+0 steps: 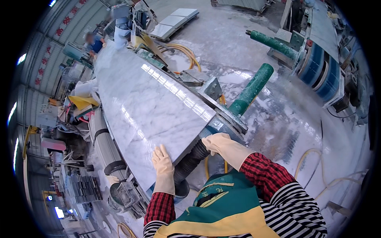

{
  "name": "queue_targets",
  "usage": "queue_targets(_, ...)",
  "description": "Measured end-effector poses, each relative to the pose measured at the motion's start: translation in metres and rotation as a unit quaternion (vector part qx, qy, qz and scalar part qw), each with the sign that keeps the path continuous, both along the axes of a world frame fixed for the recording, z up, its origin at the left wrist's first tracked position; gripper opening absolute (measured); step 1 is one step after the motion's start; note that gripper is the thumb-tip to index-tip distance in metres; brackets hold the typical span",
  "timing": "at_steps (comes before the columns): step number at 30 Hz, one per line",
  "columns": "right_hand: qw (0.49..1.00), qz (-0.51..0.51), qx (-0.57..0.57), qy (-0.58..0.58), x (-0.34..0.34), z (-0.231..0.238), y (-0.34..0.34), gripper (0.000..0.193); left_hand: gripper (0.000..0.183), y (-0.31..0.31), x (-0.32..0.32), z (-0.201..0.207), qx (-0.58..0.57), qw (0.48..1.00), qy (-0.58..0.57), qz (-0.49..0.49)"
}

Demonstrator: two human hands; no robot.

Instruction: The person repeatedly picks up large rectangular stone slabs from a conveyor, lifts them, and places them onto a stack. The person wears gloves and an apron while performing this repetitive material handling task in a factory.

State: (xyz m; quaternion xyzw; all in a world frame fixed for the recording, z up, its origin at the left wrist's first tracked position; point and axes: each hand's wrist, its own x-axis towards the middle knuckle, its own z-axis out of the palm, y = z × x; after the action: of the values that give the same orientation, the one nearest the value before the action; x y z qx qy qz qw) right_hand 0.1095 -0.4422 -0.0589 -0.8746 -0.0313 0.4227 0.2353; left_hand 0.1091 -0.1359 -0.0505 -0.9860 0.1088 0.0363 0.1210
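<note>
A large polished white marble slab point(135, 95) with grey veins stretches away from me on a long machine bed. My left hand point(162, 163), in a cream rubber glove, lies on the slab's near end with its fingers stretched out flat. Just off the slab's near right corner is my right hand point(222, 146), gloved the same way, fingers curled and pressed together. What they hold, if anything, is hidden. Below the slab's near edge, between my hands, a black ribbed hose point(190, 160) runs down.
Green cylinders point(254, 89) jut out right of the bed. Yellow hoses point(184, 53) coil on the wet floor. Another machine with blue bands point(317, 67) stands at far right. A person point(94, 43) is at the slab's far end. Wrapped strips point(105, 139) lie along the left.
</note>
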Motion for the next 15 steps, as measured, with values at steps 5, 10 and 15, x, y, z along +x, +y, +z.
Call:
queue_targets(5,0.995,-0.077,0.034,0.056,0.020,-0.050,0.017,0.015,0.099,0.001,0.001,0.008,0.010,1.000,0.006,-0.001)
queue_targets(10,0.982,-0.105,0.159,-0.015,0.001,-0.059,0.004,0.036,0.094,0.019,0.015,0.045,-0.021,0.996,0.088,-0.006)
queue_targets(15,0.990,-0.113,0.076,-0.029,0.004,-0.064,0.037,0.017,0.101,0.069,0.040,0.083,0.003,0.988,0.149,-0.043)
